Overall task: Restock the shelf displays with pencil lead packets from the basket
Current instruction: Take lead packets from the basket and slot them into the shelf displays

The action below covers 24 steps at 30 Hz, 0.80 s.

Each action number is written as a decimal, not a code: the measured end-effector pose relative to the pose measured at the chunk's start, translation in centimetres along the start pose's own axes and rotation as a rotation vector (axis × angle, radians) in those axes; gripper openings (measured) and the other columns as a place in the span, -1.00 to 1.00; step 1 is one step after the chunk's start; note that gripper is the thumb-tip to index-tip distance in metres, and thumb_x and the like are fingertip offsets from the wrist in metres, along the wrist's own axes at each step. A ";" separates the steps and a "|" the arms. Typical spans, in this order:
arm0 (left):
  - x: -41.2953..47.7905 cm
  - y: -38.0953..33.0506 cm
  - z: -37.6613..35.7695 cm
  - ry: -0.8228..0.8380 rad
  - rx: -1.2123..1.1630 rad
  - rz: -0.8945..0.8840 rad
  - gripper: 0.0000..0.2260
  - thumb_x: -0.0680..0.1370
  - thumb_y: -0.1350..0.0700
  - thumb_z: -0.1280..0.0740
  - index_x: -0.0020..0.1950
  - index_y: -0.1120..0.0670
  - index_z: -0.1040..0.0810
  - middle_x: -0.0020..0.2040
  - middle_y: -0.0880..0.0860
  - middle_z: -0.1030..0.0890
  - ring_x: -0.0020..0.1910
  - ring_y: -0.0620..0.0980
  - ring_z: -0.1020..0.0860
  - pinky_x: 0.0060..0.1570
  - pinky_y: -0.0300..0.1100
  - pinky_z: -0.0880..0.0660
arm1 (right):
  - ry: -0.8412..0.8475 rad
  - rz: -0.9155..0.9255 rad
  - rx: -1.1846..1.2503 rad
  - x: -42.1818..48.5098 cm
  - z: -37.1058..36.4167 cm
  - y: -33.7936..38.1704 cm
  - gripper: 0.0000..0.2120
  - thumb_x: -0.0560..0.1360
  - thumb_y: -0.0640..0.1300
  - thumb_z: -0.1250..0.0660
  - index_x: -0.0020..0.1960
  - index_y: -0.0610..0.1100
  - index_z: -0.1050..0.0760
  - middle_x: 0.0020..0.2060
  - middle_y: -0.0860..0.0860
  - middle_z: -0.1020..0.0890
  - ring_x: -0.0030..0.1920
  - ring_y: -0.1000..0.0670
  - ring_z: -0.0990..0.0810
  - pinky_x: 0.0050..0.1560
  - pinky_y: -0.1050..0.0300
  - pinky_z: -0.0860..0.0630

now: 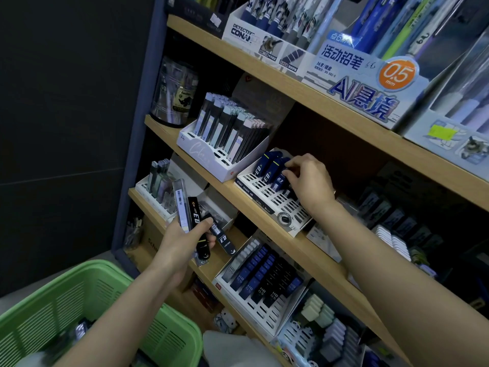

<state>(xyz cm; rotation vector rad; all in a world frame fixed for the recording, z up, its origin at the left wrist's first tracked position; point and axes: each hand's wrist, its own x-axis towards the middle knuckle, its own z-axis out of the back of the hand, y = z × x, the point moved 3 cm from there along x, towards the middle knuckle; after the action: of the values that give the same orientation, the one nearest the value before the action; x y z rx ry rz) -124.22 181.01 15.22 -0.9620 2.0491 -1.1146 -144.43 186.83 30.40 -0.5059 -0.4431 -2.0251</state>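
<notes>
Packets (194,221) fanned in the left grip (182,242), thumb curled across them, held low and close to the shelf (225,192), likely as a ready supply for quick hand-over. Navy packet (280,178) pinched near its top by the right grip (308,178), standing in the white slotted tray (264,193) beside two matching ones in the back rows. Probably being seated upright in a slot, label forward like its neighbours. Many front slots bare, so plenty left to fill. Green basket (53,308) at lower left under the left arm, some stock dimly visible inside, kept near for refills. Clear packet (180,202) among those in the left grip looks a closer match for the pastel display (211,154) next along than for this tray; possibly gathered with the rest to save trips.
</notes>
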 end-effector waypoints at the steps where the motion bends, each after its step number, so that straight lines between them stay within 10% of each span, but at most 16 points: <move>1: 0.0 0.0 0.0 0.004 -0.010 0.001 -0.76 0.55 0.20 -0.34 0.16 0.28 -0.47 -0.25 0.20 -0.57 -0.33 0.04 -0.57 -0.38 -0.25 -0.56 | -0.002 0.012 -0.012 -0.2 0.0 0.2 -0.74 0.56 -0.11 -0.30 0.22 -0.15 -0.52 0.16 -0.07 -0.50 0.12 -0.06 -0.53 0.09 0.03 -0.51; 6: -0.1 -0.2 -0.1 0.014 -0.100 0.028 -0.87 0.55 0.18 -0.35 0.03 0.19 -0.49 -0.27 0.16 -0.56 -0.33 0.02 -0.58 -0.29 -0.20 -0.59 | -0.045 0.085 0.107 -3.0 -0.4 3.0 -0.72 0.60 -0.13 -0.22 0.29 -0.15 -0.42 0.19 -0.05 -0.45 0.10 0.05 -0.49 0.09 0.21 -0.46; 14: -0.3 -0.7 0.0 0.013 -0.198 0.018 -0.90 0.56 0.17 -0.33 -0.01 0.21 -0.51 -0.30 0.11 -0.55 -0.37 -0.04 -0.56 -0.38 -0.29 -0.54 | 0.695 -0.178 0.688 -10.0 -4.2 7.8 -0.76 0.59 -0.06 -0.25 0.19 -0.16 -0.42 -0.14 -0.01 -0.61 -0.23 0.07 -0.63 -0.15 0.16 -0.60; 24: -0.5 -0.3 0.1 0.080 -0.205 0.103 -0.64 0.53 0.10 -0.34 0.22 0.31 -0.49 -0.31 0.09 -0.60 -0.38 -0.06 -0.56 -0.41 -0.30 -0.52 | 0.413 0.059 0.559 -9.5 -1.6 6.9 -0.75 0.47 -0.22 -0.40 0.13 -0.03 -0.62 -0.13 0.21 -0.56 -0.10 0.40 -0.47 0.00 0.52 -0.35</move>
<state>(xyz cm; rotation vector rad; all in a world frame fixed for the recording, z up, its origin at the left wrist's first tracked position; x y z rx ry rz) -123.72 181.26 15.49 -0.9098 2.2850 -0.9160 -134.40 189.70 24.79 0.2341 -0.6912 -1.7810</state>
